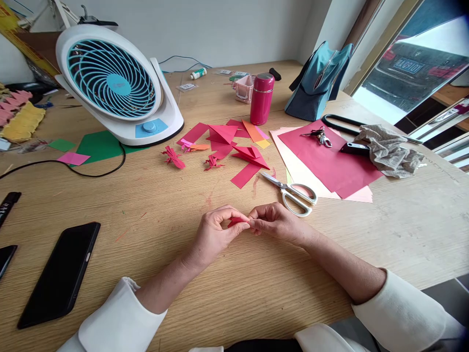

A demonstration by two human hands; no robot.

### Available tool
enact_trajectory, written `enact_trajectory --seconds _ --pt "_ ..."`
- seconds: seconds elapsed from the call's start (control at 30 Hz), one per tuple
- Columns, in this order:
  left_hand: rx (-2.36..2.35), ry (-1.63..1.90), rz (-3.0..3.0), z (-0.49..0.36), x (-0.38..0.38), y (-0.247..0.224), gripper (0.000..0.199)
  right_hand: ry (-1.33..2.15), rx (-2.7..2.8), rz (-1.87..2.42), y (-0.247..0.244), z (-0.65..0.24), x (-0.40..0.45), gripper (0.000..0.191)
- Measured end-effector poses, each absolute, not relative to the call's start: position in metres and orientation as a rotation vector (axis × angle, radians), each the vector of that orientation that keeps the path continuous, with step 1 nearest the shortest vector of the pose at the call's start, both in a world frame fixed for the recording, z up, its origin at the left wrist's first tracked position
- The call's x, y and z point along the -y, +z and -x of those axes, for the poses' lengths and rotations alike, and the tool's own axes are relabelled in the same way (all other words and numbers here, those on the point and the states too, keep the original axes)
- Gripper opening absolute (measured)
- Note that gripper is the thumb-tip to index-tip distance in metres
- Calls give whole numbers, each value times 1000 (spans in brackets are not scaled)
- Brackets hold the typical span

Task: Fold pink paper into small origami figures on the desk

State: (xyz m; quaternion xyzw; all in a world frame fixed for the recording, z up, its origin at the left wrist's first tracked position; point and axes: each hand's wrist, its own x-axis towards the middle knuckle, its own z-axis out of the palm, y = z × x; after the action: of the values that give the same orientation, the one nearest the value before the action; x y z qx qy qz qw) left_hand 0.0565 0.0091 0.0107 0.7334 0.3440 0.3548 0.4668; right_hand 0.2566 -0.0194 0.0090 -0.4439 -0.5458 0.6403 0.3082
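Note:
A small piece of red paper [234, 222] shows between my fingers, mostly hidden by them, so its folded shape cannot be made out. My left hand [218, 230] pinches it from the left, thumb against fingertips. Meeting it at the fingertips, my right hand [276, 222] is closed in a pinch on the paper's right end. White-handled scissors [293, 193] lie just beyond my right hand, blades toward the upper left. Farther off are small folded red paper figures [173, 157] and loose red paper pieces [246, 174].
A white and blue fan [117, 85] stands at the back left, its black cord [98, 171] crossing the table. A pink flask [262, 100], a blue bag [317, 83], red sheets [326, 156] with keys [320, 135], and a grey cloth [390, 149] are behind. A black phone [60, 274] lies left.

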Motion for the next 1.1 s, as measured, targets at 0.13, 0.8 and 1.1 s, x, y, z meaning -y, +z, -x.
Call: enact_trajectory --seconds 0.13,0.8,1.1 --pt "-866 849 -1749 -57 -9 9 5 1656 1432 1219 3 -254 21 43" --pt "-782 893 -1846 -56 -13 9 4 1691 1378 1295 15 -253 20 39" --pt "-758 1029 -2078 -55 -11 9 6 1739 1378 1258 16 -255 19 44"
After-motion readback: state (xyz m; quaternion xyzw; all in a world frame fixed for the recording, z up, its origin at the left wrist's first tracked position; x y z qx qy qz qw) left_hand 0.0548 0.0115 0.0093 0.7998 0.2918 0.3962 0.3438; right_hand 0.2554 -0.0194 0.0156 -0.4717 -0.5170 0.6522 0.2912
